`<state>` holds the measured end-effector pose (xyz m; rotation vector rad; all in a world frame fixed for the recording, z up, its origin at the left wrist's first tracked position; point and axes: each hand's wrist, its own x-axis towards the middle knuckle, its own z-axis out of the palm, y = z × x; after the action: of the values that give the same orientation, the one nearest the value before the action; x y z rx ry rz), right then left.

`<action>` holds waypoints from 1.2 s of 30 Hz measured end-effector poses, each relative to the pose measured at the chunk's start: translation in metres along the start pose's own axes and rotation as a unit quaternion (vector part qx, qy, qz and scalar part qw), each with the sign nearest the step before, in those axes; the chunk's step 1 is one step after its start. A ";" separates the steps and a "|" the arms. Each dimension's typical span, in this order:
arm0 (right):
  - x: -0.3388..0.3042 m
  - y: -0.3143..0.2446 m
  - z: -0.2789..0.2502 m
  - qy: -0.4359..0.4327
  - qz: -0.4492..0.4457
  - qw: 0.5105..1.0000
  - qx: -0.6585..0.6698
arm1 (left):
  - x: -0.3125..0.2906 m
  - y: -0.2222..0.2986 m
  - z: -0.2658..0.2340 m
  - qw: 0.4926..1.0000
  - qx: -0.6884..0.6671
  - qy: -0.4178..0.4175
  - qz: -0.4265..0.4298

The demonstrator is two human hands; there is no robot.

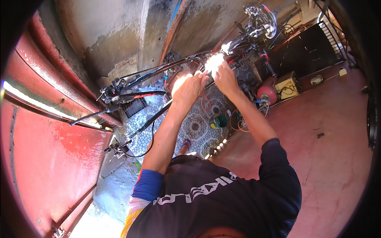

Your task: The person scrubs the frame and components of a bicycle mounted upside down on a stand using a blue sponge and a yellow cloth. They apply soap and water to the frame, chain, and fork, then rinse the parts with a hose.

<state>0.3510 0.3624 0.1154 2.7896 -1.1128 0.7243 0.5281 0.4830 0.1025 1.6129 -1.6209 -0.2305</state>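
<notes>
A dark bicycle frame (149,75) with red and light markings lies across the upper middle, raised above the floor. My left hand (188,87) is closed at the frame's middle, its fingers bent together in a pinch. Just right of it, my right hand (225,77) is also closed, its fingertips washed out by strong sunlight. The two hands almost meet over the frame tubes; whatever is between their fingers is too bright and small to make out. A toothed, shiny round bicycle part (260,22) is at the upper right end.
A green bucket (220,121) stands on the patterned tile floor (194,127). To the right are a red tank (268,93) with orange hose and a yellowish box (287,87). A concrete wall (115,27) rises behind the frame; a red metal panel (59,146) stands left.
</notes>
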 end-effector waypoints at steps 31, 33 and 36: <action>0.087 -0.004 0.023 -0.046 -0.166 0.985 0.028 | 0.000 -0.002 -0.003 0.999 -0.036 -0.037 0.005; 0.080 -0.020 0.016 -0.061 -0.141 0.987 0.035 | -0.006 -0.005 -0.003 0.999 -0.003 -0.032 0.009; 0.099 0.002 0.011 -0.033 -0.060 0.997 0.044 | -0.001 -0.001 -0.004 0.999 0.015 -0.046 -0.009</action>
<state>0.4169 0.2955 0.1497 2.9428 -0.9341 0.6910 0.5312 0.4850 0.1043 1.6613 -1.6875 -0.2934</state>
